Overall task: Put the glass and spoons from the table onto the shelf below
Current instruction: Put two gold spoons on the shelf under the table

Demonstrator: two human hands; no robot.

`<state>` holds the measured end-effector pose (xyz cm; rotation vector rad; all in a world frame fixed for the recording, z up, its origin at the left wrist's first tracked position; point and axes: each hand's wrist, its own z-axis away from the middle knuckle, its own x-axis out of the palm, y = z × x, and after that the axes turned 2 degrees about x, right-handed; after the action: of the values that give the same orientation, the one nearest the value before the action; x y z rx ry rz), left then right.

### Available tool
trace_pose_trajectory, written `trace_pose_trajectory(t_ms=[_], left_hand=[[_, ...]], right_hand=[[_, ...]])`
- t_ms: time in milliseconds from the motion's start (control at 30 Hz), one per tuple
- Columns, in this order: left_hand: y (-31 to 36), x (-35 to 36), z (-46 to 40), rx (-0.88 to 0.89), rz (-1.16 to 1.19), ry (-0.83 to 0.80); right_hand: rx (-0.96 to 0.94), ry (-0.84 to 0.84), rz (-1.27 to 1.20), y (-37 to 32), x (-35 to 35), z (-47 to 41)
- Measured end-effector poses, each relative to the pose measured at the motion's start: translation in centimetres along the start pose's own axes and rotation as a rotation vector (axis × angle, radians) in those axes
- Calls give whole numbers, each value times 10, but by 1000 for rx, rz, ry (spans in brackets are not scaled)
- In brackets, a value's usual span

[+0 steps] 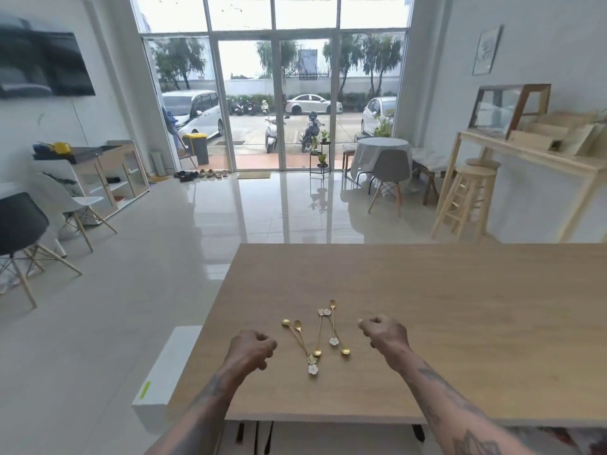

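Observation:
Several small gold spoons point(317, 336) with white flower-shaped handle ends lie scattered on the light wooden table point(460, 307), near its front edge. My left hand point(251, 348) hovers just left of them, fingers curled into a loose fist with nothing in it. My right hand point(384, 333) is just right of the spoons, also curled shut and holding nothing. Neither hand touches a spoon. No glass is in view. The shelf below the table is mostly hidden under the tabletop.
A white box point(164, 369) stands on the floor at the table's left side. Chairs point(75, 205) line the left wall. A round table with a grey chair point(387, 169) and wooden stools point(466, 198) stand at the far right.

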<state>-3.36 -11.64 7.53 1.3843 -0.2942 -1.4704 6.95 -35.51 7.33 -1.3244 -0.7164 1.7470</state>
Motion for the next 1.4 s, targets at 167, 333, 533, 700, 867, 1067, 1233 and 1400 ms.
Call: trace_pose_trajectory(t_ms=[167, 333, 533, 700, 867, 1067, 1233, 1400], left_hand=[[9, 30, -39, -71, -88, -15], [2, 54, -80, -159, -135, -88], [11, 69, -119, -133, -225, -104], [26, 70, -142, -160, -281, -220], [25, 66, -158, -174, -246, -289], [25, 46, -166, -105, -136, -255], [44, 19, -160, 24, -36, -233], [82, -5, -126, 207, 4, -185]], right_hand=[[-27, -108, 181, -22, 33, -32], [2, -120, 342, -21, 75, -62], [27, -103, 564, -22, 113, -91], [84, -84, 651, -26, 132, -110], [135, -114, 594, -32, 138, -114], [57, -144, 397, -38, 125, -115], [-50, -121, 232, -54, 101, -109], [-151, -124, 128, -79, 61, -84]])
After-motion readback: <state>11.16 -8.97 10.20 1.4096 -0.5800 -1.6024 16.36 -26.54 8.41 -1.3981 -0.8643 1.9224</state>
